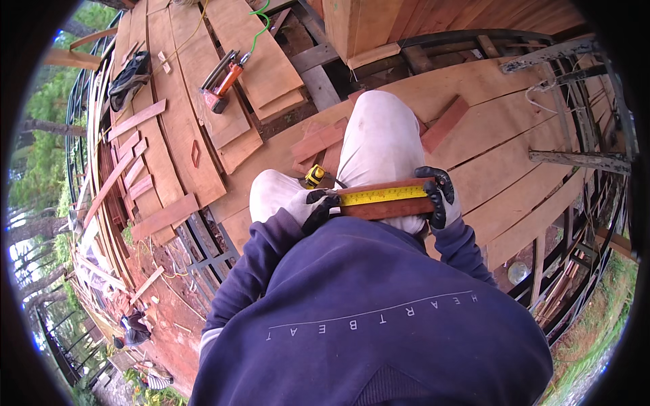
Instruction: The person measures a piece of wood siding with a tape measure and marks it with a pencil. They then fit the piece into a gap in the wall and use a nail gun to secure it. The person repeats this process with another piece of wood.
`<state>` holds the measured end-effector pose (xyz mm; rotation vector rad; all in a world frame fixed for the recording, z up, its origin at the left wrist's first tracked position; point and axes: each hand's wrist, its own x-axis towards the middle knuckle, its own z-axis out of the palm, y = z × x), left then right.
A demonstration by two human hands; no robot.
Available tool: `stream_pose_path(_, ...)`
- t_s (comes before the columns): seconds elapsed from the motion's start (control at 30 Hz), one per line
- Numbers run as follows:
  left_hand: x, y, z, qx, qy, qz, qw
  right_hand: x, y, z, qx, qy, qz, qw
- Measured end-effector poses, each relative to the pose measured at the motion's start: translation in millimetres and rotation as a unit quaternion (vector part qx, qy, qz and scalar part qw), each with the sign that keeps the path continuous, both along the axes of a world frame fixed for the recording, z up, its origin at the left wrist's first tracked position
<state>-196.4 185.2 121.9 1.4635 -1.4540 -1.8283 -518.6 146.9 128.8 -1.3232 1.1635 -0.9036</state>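
A short reddish-brown board [386, 210] lies crosswise over my lap. The yellow blade of a tape measure [382, 195] is stretched along it. My left hand [315, 208], in a white and black glove, is closed at the board's left end, pinching board and blade there. At the opposite end, my gloved right hand [441, 197] wraps round the board and the blade's end. A yellow and black tape case [315, 176] sits by my left knee, just beyond my left hand; the join between case and blade is hidden.
An orange nail gun [222, 86] with a green coiled hose [256, 30] lies on the planks ahead. Red-brown offcuts [443, 124] are scattered around my knees and to the left. Gaps open between deck boards [203, 240]. Dark posts [575, 161] stand at the right.
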Motion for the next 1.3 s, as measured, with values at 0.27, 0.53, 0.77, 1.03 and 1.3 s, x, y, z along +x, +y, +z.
stream_pose_path(0.27, -0.2, -5.5, 1.9, -0.03, -0.054, -0.035, 0.997, 6.8, -1.2, 1.9, -0.033, -0.012, -0.037, 0.999)
stream_pose_path(0.53, 3.6, -4.8, 4.0, -0.082, -0.054, -0.053, 0.994, 1.8, -0.4, -4.0, -0.042, 0.013, -0.031, 0.999)
stream_pose_path(0.77, 11.2, -3.8, -13.1, -0.072, -0.066, -0.072, 0.993, 6.1, 3.8, -1.7, -0.121, 0.069, -0.079, 0.987)
stream_pose_path(1.03, 9.8, -8.1, 2.0, -0.085, -0.081, -0.095, 0.989, 7.8, 14.1, -11.9, -0.079, 0.035, -0.126, 0.988)
stream_pose_path(1.3, 11.4, -5.0, -8.9, -0.02, 0.041, -0.07, 0.997, 7.6, 9.6, -4.7, -0.072, 0.048, -0.121, 0.989)
